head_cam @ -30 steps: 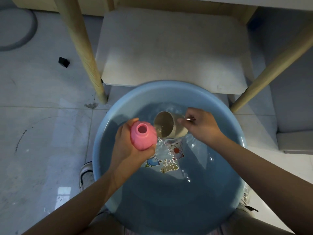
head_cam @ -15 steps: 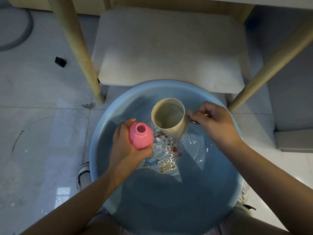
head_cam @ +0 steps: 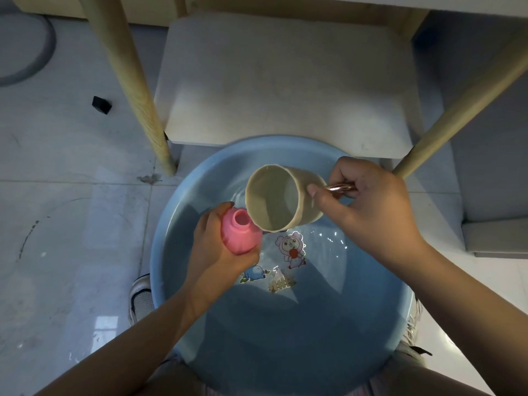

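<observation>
A round blue basin (head_cam: 177, 212) holds shallow water over cartoon stickers on its bottom. My right hand (head_cam: 368, 207) grips the copper-coloured handle (head_cam: 340, 187) of a beige mug (head_cam: 277, 201), held above the water and tilted with its mouth toward me and to the left. My left hand (head_cam: 211, 252) grips a small pink bottle (head_cam: 238, 231) with a round open neck, just below and left of the mug's rim. The mug's rim nearly touches the bottle.
A pale low stool top (head_cam: 285, 81) stands just behind the basin. Two wooden legs (head_cam: 137, 92) slant down at left and right. A small black block (head_cam: 101, 104) lies on the tiled floor. My shoes (head_cam: 140, 298) flank the basin.
My right hand has lifted the mug out of the water and brought it up and toward me, mouth turned my way. My left hand with the pink bottle has barely moved.
</observation>
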The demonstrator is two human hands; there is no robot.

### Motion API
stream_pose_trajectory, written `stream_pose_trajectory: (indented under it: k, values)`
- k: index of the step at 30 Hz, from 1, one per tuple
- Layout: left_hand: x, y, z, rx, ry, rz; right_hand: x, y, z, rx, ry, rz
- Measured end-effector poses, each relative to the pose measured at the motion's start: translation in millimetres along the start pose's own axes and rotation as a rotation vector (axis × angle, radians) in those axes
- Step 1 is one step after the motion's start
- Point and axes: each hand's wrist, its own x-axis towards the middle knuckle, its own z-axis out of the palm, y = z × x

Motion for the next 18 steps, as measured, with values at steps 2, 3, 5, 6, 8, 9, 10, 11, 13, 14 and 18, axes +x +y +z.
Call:
stream_pose_trajectory:
  k: [2, 3, 5, 6, 8, 9, 10, 11, 13, 14, 18]
  values:
    - [0.8, -1.0, 0.3, 0.014, -0.005, 0.012, -0.8, -3.0, 1.0, -0.055, 0.027, -0.112]
    - [1.5, -1.7, 0.7, 0.027, -0.010, 0.021, -1.2, -4.1, 1.4, -0.077, 0.042, -0.155]
    - [2.3, -3.2, 1.2, 0.048, -0.019, 0.036, -0.9, -5.5, 1.6, -0.125, 0.067, -0.225]
    - [2.4, -3.9, 1.1, 0.048, -0.024, 0.039, -0.2, -6.0, 1.3, -0.148, 0.073, -0.254]
    - [2.2, -4.0, 0.9, 0.041, -0.023, 0.039, 1.1, -7.1, 0.2, -0.179, 0.077, -0.308]
    - [2.0, -3.4, 0.6, 0.040, -0.019, 0.039, 1.7, -7.5, -0.5, -0.186, 0.079, -0.333]
    - [1.7, -2.3, 0.4, 0.040, -0.016, 0.040, 2.2, -7.6, -1.0, -0.189, 0.082, -0.353]
    - [1.5, -1.5, 0.2, 0.039, -0.018, 0.041, 2.9, -7.6, -1.7, -0.192, 0.087, -0.370]
    - [1.2, -0.2, -0.1, 0.040, -0.026, 0.043, 3.9, -8.0, -2.5, -0.213, 0.103, -0.400]
    - [1.1, 0.0, -0.4, 0.041, -0.030, 0.041, 4.5, -8.3, -3.2, -0.222, 0.111, -0.414]
    - [0.8, 0.8, -1.9, 0.019, -0.035, 0.035, 6.1, -10.6, -5.0, -0.237, 0.127, -0.468]
